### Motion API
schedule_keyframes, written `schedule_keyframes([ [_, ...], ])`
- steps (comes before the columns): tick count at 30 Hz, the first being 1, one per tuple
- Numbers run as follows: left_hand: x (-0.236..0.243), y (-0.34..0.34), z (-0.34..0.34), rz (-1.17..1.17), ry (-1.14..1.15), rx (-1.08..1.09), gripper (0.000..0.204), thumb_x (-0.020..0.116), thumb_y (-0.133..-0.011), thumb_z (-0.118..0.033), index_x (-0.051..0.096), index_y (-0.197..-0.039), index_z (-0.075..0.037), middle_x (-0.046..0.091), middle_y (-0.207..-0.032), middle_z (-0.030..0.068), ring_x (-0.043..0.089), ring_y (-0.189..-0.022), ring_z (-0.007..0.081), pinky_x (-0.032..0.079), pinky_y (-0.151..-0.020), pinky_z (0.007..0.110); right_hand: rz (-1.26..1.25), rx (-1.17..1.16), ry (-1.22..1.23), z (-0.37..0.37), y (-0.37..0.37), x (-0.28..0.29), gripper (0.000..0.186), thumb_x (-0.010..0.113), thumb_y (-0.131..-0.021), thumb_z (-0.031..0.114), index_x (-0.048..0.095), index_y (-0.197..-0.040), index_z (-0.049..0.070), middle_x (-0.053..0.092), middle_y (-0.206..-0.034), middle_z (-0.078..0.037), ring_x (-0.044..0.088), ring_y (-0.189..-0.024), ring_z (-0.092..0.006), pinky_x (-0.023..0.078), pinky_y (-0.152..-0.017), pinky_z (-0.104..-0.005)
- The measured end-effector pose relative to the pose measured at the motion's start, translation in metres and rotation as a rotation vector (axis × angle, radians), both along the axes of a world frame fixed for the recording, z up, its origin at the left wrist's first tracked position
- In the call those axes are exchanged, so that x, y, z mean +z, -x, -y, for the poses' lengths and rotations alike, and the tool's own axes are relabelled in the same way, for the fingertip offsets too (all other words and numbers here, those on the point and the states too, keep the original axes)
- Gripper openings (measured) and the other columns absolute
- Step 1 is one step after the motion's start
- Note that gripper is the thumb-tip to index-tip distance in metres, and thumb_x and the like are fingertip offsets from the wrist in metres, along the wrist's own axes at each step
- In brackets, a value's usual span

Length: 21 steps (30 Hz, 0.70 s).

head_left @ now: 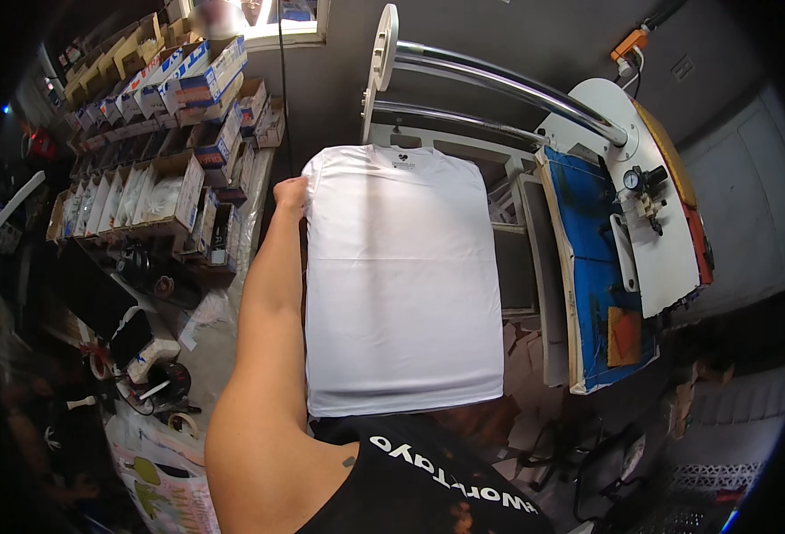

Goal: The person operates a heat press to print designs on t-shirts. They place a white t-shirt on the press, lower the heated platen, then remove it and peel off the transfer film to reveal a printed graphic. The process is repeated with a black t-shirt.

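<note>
A white T-shirt (401, 303) lies spread flat before me, its collar at the far end and its hem near my body. A crease runs across its chest, and a small dark mark sits inside the neck. My left hand (292, 192) is at the shirt's far left shoulder, its fingers closed on the fabric edge there. The left arm stretches along the shirt's left side. Nowhere in the picture does my right hand appear. What bears the shirt is mostly hidden beneath it.
Right of the shirt stands a press-like machine with chrome rails (499, 80), a blue panel (593, 258) and a pressure gauge (633, 180). Stacked cardboard boxes (183, 191) fill the left. Tape rolls (182, 424) lie nearer me on that side. A cable hangs behind.
</note>
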<state>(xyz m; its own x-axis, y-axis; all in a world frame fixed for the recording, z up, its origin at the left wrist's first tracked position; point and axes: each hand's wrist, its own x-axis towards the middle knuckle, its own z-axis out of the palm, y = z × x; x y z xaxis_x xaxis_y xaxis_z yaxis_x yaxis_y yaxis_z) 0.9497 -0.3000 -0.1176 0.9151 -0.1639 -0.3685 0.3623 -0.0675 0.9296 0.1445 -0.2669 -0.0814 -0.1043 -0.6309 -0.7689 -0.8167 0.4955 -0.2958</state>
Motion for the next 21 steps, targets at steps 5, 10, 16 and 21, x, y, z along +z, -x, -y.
schedule_keyframes([
  [5,0.011,0.008,0.012,0.030,-0.149,0.081,0.019,0.070,-0.077,-0.014,0.076,-0.091,-0.003,0.073,-0.086,0.0132,0.071,-0.081,0.0248,0.056,-0.077,0.035,0.023,-0.024,0.006,-0.004,-0.009,0.013,0.030,0.060,-0.094,0.021,0.067,-0.109,-0.004,0.071,-0.093,-0.014,0.067,-0.080,-0.0188,0.053,-0.073,-0.0333],
  [10,0.013,-0.016,-0.006,0.186,-0.586,0.018,0.024,0.066,-0.082,-0.014,0.075,-0.101,-0.002,0.070,-0.111,0.0227,0.069,-0.103,0.0367,0.055,-0.089,0.042,0.069,0.034,0.017,0.014,-0.029,0.020,0.031,0.061,-0.093,0.019,0.067,-0.110,-0.005,0.071,-0.093,-0.014,0.067,-0.081,-0.0177,0.053,-0.073,-0.0326],
  [16,0.026,0.026,-0.014,0.337,-0.620,0.030,0.027,0.065,-0.084,-0.021,0.073,-0.103,-0.004,0.071,-0.110,0.0188,0.066,-0.107,0.0401,0.051,-0.093,0.047,-0.113,0.110,0.032,0.033,-0.017,0.018,0.030,0.069,-0.088,0.023,0.072,-0.103,-0.002,0.072,-0.093,-0.015,0.068,-0.083,-0.0195,0.052,-0.077,-0.0335],
  [21,-0.026,0.081,-0.096,0.276,-0.025,-0.203,0.016,0.067,-0.085,-0.018,0.070,-0.090,-0.003,0.067,-0.073,0.0055,0.062,-0.064,0.0144,0.049,-0.059,0.030,-0.023,0.155,0.173,0.060,-0.013,-0.015,0.030,0.073,-0.085,0.025,0.071,-0.098,-0.003,0.071,-0.087,-0.014,0.069,-0.078,-0.0211,0.054,-0.072,-0.0352],
])
